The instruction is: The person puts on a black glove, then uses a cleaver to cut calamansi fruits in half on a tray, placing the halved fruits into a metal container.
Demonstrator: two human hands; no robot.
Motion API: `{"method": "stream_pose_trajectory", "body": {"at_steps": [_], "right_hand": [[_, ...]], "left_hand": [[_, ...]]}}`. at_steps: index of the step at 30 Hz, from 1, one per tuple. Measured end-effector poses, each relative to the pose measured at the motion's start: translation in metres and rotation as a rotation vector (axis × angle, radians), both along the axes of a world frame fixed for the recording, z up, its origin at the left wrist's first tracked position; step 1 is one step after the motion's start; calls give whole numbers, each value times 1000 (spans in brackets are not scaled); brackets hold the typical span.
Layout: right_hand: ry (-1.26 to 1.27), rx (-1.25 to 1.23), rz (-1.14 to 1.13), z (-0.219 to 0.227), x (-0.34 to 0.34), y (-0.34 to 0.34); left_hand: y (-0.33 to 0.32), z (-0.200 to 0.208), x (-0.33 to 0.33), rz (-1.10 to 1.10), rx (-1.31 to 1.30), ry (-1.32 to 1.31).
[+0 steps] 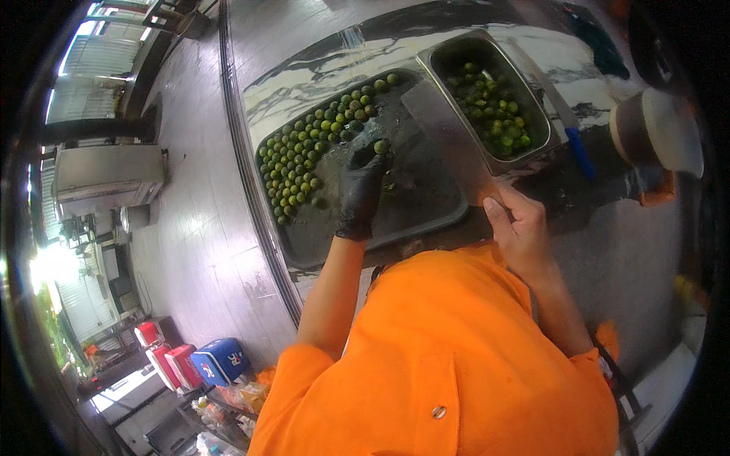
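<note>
My left hand, in a black glove, reaches over a dark tray with its fingers closed on a small green lime. Many whole limes crowd the tray's left and far side. My bare right hand grips the handle of a cleaver. Its broad blade slants up and left over the tray's right part, close to the lime. Small bits lie on the wet tray below my left fingers. To the right, a steel pan holds many green limes that look cut.
A knife with a blue handle lies right of the steel pan. Beyond it stands a round pale container. The tray and pan rest on a marbled counter. Blue and red cooler boxes sit at the lower left.
</note>
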State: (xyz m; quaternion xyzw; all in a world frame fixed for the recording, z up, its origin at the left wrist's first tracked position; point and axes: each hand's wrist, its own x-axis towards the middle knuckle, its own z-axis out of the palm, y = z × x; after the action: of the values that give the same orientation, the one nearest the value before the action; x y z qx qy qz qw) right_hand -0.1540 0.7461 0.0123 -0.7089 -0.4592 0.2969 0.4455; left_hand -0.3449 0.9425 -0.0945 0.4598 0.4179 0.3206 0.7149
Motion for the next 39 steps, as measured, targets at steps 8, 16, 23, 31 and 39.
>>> {"method": "stream_pose_trajectory", "body": {"at_steps": [8, 16, 23, 31, 39], "right_hand": [[-86, -15, 76, -17, -3, 25], [-397, -252, 198, -60, -24, 34], [-418, -343, 292, -62, -33, 27], [-423, -382, 367, -49, -27, 38], [-341, -409, 448, -31, -11, 57]], "left_hand": [[-6, -5, -5, 69, 53, 59], [1, -72, 8, -96, 530, 492], [-9, -73, 15, -1, 454, 305], [-8, -93, 0, -94, 464, 488], [-17, -70, 3, -148, 500, 566]]}}
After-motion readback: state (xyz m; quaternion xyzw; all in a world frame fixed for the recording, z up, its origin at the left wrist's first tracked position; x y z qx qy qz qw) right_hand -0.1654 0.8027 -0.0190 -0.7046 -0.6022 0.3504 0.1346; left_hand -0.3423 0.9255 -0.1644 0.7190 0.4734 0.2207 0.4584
